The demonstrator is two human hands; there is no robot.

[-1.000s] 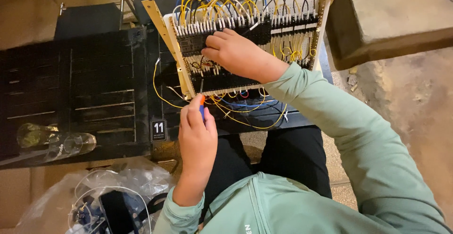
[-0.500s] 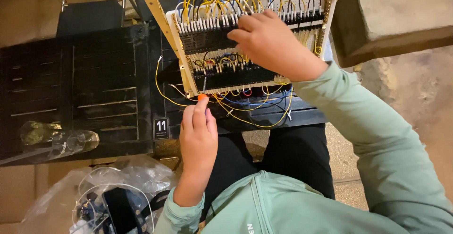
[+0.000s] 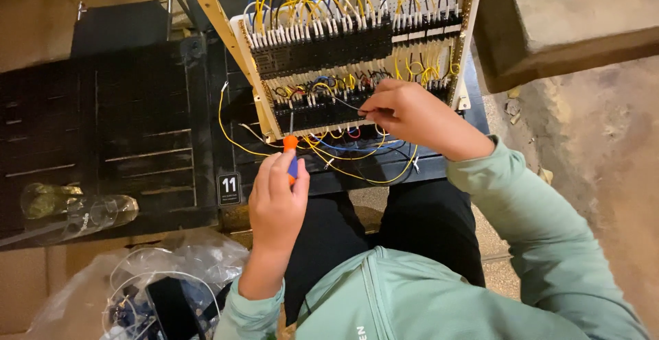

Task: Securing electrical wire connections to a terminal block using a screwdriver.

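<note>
Left hand (image 3: 276, 199) clamped on screwdriver (image 3: 291, 149), tip at panel (image 3: 357, 59) bottom edge; right hand (image 3: 412, 115) pinching a wire (image 3: 343, 102) there.

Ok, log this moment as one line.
left hand: holds orange-handled screwdriver | right hand: pinches wire at terminal board | plastic bottle: lies left

Clear plastic bottle (image 3: 75, 211) lying on black slatted crate (image 3: 103, 134), crumpled plastic bag (image 3: 147, 292), concrete block (image 3: 570, 17)
</note>
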